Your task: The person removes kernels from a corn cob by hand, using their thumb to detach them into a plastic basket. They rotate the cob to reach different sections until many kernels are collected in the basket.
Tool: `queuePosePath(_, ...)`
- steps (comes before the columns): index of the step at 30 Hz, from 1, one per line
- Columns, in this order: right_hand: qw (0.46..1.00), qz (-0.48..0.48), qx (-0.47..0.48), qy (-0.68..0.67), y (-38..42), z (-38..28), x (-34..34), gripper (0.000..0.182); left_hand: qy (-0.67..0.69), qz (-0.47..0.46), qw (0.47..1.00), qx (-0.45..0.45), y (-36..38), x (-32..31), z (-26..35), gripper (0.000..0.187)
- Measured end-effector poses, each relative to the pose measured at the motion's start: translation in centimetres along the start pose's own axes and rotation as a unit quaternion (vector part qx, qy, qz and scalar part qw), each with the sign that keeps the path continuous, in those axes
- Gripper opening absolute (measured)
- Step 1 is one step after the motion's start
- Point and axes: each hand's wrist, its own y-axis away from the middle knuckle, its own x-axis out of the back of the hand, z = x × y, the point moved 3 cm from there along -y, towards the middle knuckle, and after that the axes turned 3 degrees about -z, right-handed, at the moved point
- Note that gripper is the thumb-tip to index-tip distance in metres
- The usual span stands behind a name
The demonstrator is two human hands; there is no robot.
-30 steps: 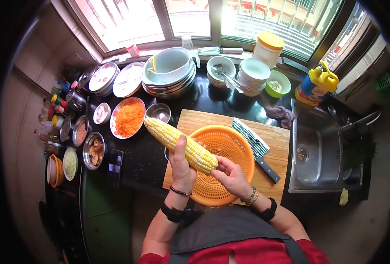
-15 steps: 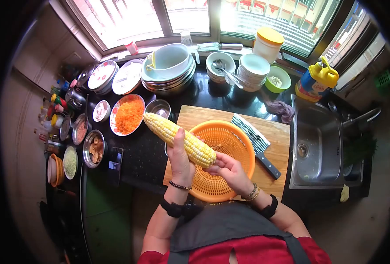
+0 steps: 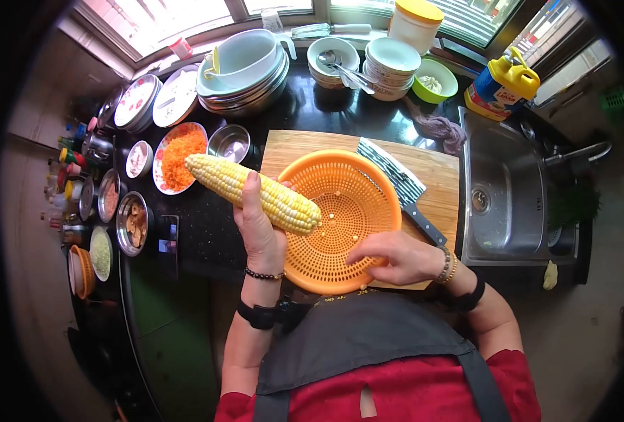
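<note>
My left hand (image 3: 261, 228) is wrapped round a yellow ear of corn (image 3: 248, 190), its thumb lying along the top. The cob slants from upper left to lower right, its lower end over an orange colander (image 3: 340, 158). Several loose kernels lie in or over the colander. My right hand (image 3: 403, 259) hovers over the colander's right front rim, apart from the cob. Its fingers are bent, with a gap between thumb and forefinger and nothing visible between them. Beneath the colander is a wooden cutting board (image 3: 291, 144).
A cleaver (image 3: 396, 176) lies on the board right of the colander, beside the sink (image 3: 505, 260). To the left stand a bowl of shredded carrot (image 3: 184, 151), a metal bowl (image 3: 229, 143) and a phone (image 3: 169, 246). Stacked bowls (image 3: 393, 60) and a yellow jug (image 3: 502, 84) line the back.
My right hand has left the cob's lower end and moved right and down over the colander rim. Loose kernels now show in the colander. The view has tilted down slightly.
</note>
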Motion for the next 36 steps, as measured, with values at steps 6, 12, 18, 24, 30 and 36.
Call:
queuePosePath(6, 0.984, -0.1, 0.084, 0.118, 1.2, -1.2, -0.6, 0.025, 0.007, -0.009, 1.0, 0.004, -0.1, 0.0, -0.1, 0.044)
queuePosePath(12, 0.972, -0.157, 0.086, 0.155, 0.6, -0.8, -2.0, 0.017, 0.013, 0.002, 1.0, 0.01, -0.1, 0.0, 0.0, 0.046)
queuePosePath(18, 0.987, -0.056, 0.107, 0.108, 0.8, -0.1, -2.0, 0.014, 0.016, 0.009, 1.0, 0.023, -0.2, 0.6, -0.3, 0.047)
queuePosePath(24, 0.995, 0.098, -0.006, 0.007, 4.7, -1.8, 0.7, 0.009, 0.01, -0.01, 1.0, 0.027, 0.1, 0.6, -0.2, 0.052)
queuePosePath(30, 0.971, 0.166, -0.143, 0.098, 8.7, 1.5, -4.8, 0.01, 0.057, -0.028, 0.997, 0.047, 0.7, 0.0, -0.1, 0.037)
queuePosePath(36, 0.948, 0.196, -0.152, 0.199, 7.5, 2.4, -7.9, 0.015, -0.003, -0.081, 0.996, 0.044, 1.6, 0.0, 0.6, 0.055)
